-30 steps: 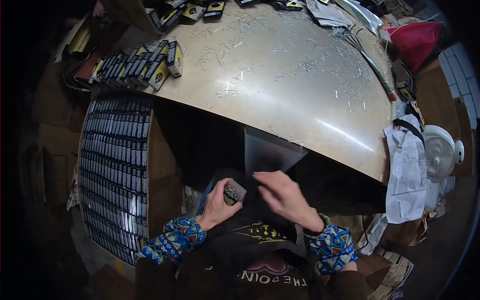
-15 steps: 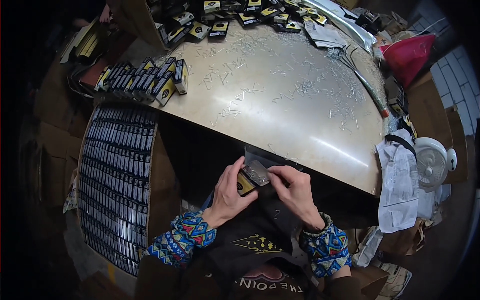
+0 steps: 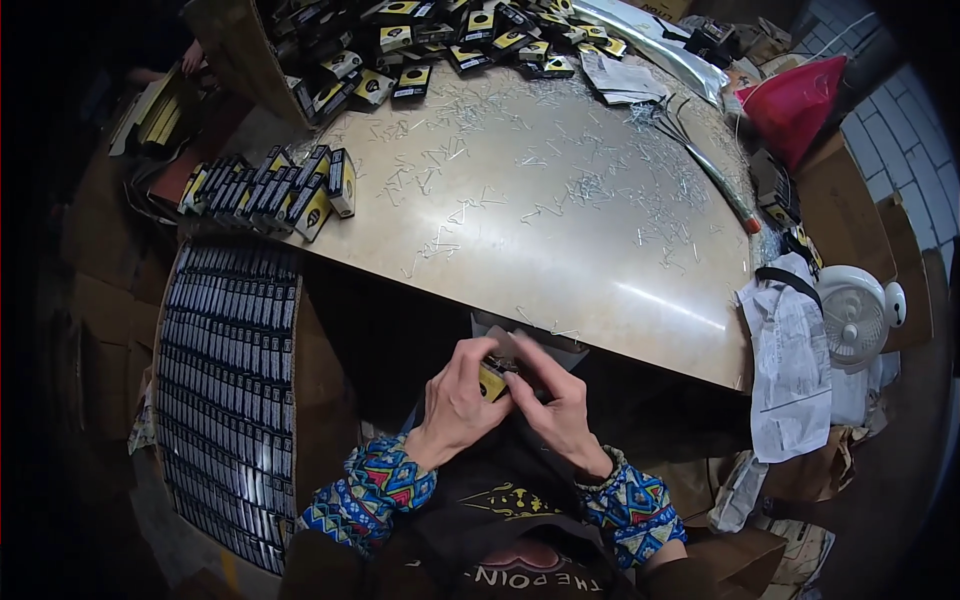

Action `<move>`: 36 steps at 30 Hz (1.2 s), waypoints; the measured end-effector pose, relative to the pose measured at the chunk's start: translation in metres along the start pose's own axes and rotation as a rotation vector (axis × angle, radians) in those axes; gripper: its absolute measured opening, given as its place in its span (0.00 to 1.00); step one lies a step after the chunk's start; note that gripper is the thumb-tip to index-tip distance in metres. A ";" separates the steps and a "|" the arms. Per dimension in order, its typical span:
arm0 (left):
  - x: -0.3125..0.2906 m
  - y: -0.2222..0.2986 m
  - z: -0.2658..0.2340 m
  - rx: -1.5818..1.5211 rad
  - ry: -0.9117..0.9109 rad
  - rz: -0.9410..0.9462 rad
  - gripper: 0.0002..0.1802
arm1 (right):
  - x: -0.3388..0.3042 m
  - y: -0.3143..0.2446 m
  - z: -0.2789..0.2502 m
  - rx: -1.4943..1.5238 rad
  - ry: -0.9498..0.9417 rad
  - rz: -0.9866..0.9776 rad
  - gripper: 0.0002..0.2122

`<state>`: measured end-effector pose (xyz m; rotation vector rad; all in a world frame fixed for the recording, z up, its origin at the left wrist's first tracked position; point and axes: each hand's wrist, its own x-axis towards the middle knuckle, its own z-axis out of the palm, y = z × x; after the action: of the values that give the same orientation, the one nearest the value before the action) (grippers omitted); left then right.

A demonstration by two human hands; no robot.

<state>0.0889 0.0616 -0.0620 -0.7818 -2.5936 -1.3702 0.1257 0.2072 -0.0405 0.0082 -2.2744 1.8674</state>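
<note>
In front of my lap, past the table's near edge, a small black-and-yellow cardboard box (image 3: 491, 385) is held between both hands. My left hand (image 3: 452, 408) is closed round its left side. My right hand (image 3: 556, 408) is closed on the box's right side, its thumb against the box and its fingers, slightly blurred, at the raised end flap (image 3: 503, 343). Bits of metal show in the box's mouth, though the fingers partly cover them. Bent metal wire pieces (image 3: 590, 188) lie scattered over the pale table (image 3: 420, 240), some close to its edge.
A row of similar boxes (image 3: 270, 195) stands on the table's left corner. Below it is a carton (image 3: 225, 390) packed with boxes. More boxes (image 3: 465, 40) are heaped at the back. To the right are a white fan (image 3: 852, 318), hanging paper sheets (image 3: 790, 370) and a pink bag (image 3: 795, 110).
My right hand has moved left and closed in on the box, its fingers now over the flap. My left hand still grips the box. The whole view has shifted slightly.
</note>
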 end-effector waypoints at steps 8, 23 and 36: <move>0.007 0.019 -0.004 0.064 0.033 -0.174 0.32 | -0.002 -0.012 0.007 0.173 0.062 0.230 0.12; 0.004 0.008 -0.004 0.043 -0.011 -0.163 0.32 | 0.001 -0.011 0.019 0.033 0.145 0.144 0.10; 0.080 0.008 -0.054 0.208 -0.040 -0.075 0.40 | 0.062 -0.001 0.006 -0.372 0.076 -0.398 0.17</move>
<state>0.0163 0.0536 0.0012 -0.6938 -2.7638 -1.0884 0.0639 0.2091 -0.0308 0.3053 -2.3203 1.2178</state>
